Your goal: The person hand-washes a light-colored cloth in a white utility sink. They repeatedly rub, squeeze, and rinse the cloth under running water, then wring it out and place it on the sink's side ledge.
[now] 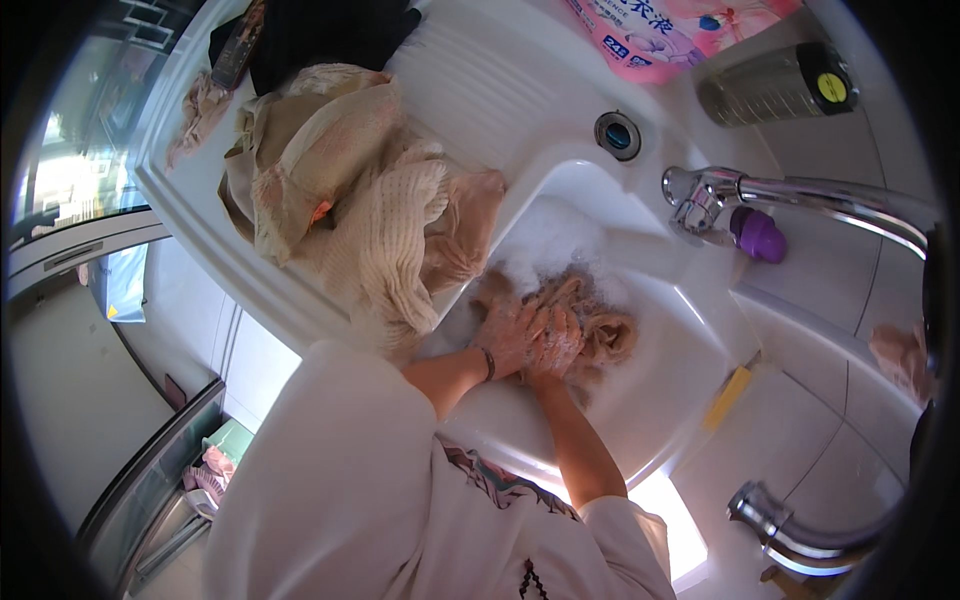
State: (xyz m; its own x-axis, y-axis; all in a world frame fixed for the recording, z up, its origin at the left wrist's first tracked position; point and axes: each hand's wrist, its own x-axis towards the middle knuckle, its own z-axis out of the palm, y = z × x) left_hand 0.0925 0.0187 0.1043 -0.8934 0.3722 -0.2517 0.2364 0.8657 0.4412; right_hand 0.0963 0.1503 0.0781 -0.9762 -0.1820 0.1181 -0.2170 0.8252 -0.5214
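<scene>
In the white basin [675, 300], a wet brown cloth [611, 337] lies bunched in water with white suds. My left hand [511, 336], a dark bracelet at its wrist, presses against my right hand [555, 343]. Both hands are sudsy, with curled fingers gripping the brown cloth between and under them; part of the grip is hidden. Beside the basin on the left, a cream ribbed knit garment [397, 217] and a sheer tan cloth [469, 225] are heaped on the washboard counter.
Behind the basin stand a chrome faucet [701, 199] with a purple fitting [761, 236], a grey bottle [757, 90] and a pink laundry detergent pouch [660, 45]. Black cloth [330, 37] and a phone [238, 49] lie at the upper left. A yellow strip [726, 397] is at the right.
</scene>
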